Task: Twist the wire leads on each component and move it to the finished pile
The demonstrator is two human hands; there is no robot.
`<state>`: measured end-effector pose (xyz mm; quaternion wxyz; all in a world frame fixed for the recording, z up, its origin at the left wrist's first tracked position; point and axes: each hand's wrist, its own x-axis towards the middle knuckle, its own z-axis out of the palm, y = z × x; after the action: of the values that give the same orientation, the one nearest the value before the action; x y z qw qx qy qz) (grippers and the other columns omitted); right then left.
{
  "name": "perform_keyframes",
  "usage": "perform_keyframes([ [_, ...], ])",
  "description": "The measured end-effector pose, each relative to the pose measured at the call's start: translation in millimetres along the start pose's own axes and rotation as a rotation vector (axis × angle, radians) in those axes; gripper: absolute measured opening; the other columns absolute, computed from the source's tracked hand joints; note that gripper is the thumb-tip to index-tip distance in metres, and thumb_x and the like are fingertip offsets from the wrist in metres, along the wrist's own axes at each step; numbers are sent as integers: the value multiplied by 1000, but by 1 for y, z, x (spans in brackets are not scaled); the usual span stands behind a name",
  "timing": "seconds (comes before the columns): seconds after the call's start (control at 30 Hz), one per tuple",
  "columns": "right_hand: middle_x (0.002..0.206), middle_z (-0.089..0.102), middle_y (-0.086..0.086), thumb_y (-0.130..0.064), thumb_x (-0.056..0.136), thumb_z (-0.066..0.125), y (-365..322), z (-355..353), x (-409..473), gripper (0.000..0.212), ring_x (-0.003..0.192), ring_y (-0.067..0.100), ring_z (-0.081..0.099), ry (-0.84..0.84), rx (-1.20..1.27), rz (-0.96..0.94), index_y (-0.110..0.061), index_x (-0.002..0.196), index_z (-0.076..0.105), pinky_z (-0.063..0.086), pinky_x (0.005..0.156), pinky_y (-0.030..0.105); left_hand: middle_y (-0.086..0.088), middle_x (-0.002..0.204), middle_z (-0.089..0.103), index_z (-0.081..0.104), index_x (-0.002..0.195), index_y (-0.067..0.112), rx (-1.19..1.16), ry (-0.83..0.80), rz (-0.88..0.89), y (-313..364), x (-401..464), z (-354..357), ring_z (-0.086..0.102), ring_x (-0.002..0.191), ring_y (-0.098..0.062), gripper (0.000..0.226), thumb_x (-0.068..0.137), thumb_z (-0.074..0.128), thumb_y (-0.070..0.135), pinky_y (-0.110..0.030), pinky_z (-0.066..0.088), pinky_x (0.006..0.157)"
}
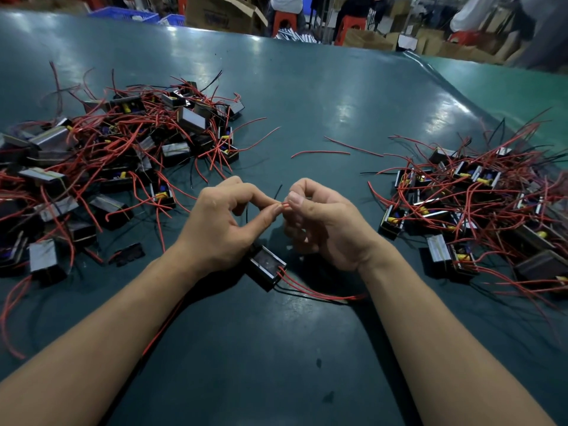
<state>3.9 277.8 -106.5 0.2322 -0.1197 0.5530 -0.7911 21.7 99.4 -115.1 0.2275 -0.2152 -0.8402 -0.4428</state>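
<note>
Left hand: the red wire ends are pinched.
Right hand: the same ends are pinched (thumb on top).
Component: laid on the table, between the wrists, two piles beside.

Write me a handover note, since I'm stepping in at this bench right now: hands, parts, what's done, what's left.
Left hand and right hand: each pinches the red wire leads between thumb and forefinger, mid-twist.
Black box-shaped component lies on the dark green table between the wrists, not yet moved.
Piles of the same components sit left and right; which is finished I cannot tell.
Left: finish the twist, move it, continue.
</note>
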Motion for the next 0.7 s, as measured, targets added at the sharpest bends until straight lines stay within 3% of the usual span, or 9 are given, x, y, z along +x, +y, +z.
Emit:
perform_keyframes([
  [0.13, 60, 46, 1, -15, 90, 57, -1, -1, 0, 19, 44, 10, 42, 26, -66, -54, -17, 80, 42, 25, 40, 13, -13, 66, 55, 72, 85, 25, -5, 12, -22, -2, 0, 1, 47, 62, -24, 3, 82, 73, 27, -37, 40, 60],
  [0.37, 64, 47, -2, -36, 89, 49, -2, -1, 3, 21, 53, 11, 45, 37, 127, -19, -18, 82, 41, 28, 36, 15, -4, 72, 71, 75, 81, 12, -191, 32, -159, -4, 3, 10, 59, 63, -33, 5, 85, 75, 16, -41, 47, 61],
  [0.43, 65, 49, -2, -39, 88, 50, -7, -7, 3, 23, 52, 11, 44, 83, 137, -61, -19, 83, 40, 29, 36, 15, -1, 68, 71, 74, 77, 10, -255, 58, -201, -5, 5, 11, 58, 58, -25, 9, 85, 74, 14, -37, 46, 58],
  [0.5, 66, 53, -2, -35, 84, 60, -6, -12, 3, 23, 49, 10, 45, 152, -18, -99, -18, 86, 45, 29, 37, 15, 0, 68, 71, 73, 76, 9, -286, 60, -215, -4, 5, 11, 59, 59, -17, 10, 85, 74, 13, -35, 47, 59],
  [0.6, 68, 61, 3, -14, 85, 69, 1, -10, 4, 13, 51, 14, 54, 208, -296, -183, -14, 88, 57, 37, 36, 19, -6, 70, 72, 73, 77, 10, -308, 39, -219, -4, 5, 11, 62, 66, -41, 8, 85, 74, 12, -48, 50, 63],
  [0.7, 74, 65, 7, -2, 88, 67, 3, -9, 6, 11, 55, 18, 58, 231, -369, -274, -12, 86, 61, 42, 38, 22, -9, 71, 72, 73, 76, 11, -340, 10, -254, -3, 7, 10, 60, 65, -44, 8, 85, 73, 11, -53, 49, 62],
])
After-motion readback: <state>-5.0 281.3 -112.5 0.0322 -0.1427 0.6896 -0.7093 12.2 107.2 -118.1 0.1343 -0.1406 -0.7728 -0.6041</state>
